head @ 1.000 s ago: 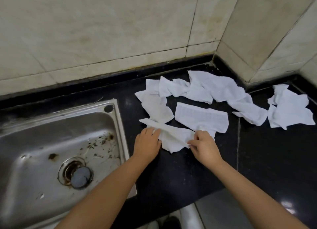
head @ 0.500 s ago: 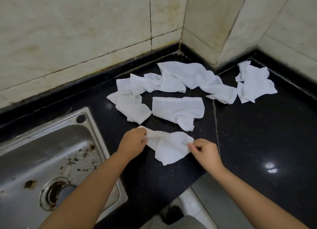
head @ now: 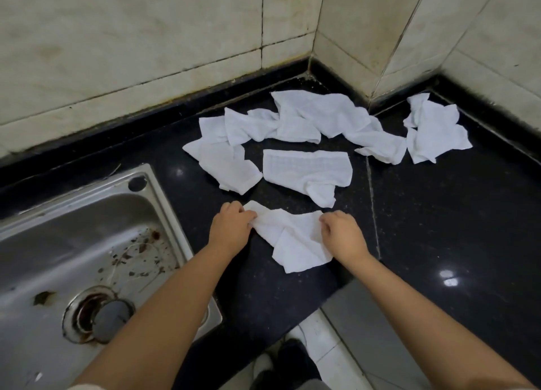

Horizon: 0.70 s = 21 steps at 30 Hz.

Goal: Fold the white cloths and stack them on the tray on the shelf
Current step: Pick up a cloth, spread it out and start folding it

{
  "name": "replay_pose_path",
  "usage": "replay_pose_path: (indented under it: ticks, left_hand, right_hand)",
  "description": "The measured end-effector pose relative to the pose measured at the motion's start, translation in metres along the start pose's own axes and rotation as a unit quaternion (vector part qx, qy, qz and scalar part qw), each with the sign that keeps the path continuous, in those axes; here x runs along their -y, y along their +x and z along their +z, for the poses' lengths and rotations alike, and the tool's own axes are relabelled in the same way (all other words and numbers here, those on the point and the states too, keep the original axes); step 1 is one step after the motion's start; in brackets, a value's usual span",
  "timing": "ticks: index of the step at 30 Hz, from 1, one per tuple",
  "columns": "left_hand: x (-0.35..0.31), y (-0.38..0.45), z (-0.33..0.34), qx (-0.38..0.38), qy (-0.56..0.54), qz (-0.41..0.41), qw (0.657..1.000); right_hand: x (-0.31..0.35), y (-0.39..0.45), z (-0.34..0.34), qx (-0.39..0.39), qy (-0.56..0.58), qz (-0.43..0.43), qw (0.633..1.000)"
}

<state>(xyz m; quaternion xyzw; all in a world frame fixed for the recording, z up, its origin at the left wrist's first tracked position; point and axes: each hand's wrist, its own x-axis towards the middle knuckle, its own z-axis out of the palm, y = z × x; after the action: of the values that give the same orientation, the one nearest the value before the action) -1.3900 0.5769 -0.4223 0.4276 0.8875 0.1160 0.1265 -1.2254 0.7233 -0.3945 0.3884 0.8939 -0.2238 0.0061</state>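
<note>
Right then, my left hand (head: 231,228) and right hand (head: 344,236) each pinched a corner of the crumpled white cloth (head: 292,240) on the black counter (head: 439,214).

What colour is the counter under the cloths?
Black, finely speckled and glossy; seen in the head view.

Two bare forearms, no watch, rings or gloves. Left hand (head: 231,228) and right hand (head: 344,234) uncovered, nails short as far as I can tell. Pale sleeve edge (head: 87,386) at left elbow. Dark shoes (head: 292,363) visible below, detail too blurred.
</note>
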Motion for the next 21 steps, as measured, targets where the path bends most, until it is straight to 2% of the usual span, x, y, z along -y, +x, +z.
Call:
replay_pose_path:
  ticks: [4,7,10,12,17,21]
  left_hand:
    - [0.002,0.003,0.006,-0.016,-0.011,-0.009,1.0]
    - [0.005,0.001,0.006,-0.029,-0.042,0.01,0.999]
    - [0.007,-0.001,-0.009,-0.024,-0.063,0.038,0.997]
    - [0.005,-0.002,-0.025,-0.044,-0.077,0.05,0.995]
    - [-0.034,0.006,-0.077,-0.04,-0.121,0.101,0.987]
    - [-0.108,0.036,-0.107,-0.056,-0.148,0.216,0.964]
  right_hand:
    - [0.006,0.03,-0.002,0.092,0.063,0.079,0.991]
    - [0.007,0.034,-0.006,0.102,0.163,0.113,0.975]
    - [0.01,0.027,-0.02,0.144,0.233,0.085,0.958]
    - [0.009,0.017,-0.037,0.155,0.23,0.048,0.959]
    - [-0.01,-0.003,-0.102,0.104,0.145,-0.038,0.983]
    - [-0.046,-0.014,-0.173,-0.035,0.095,-0.003,0.995]
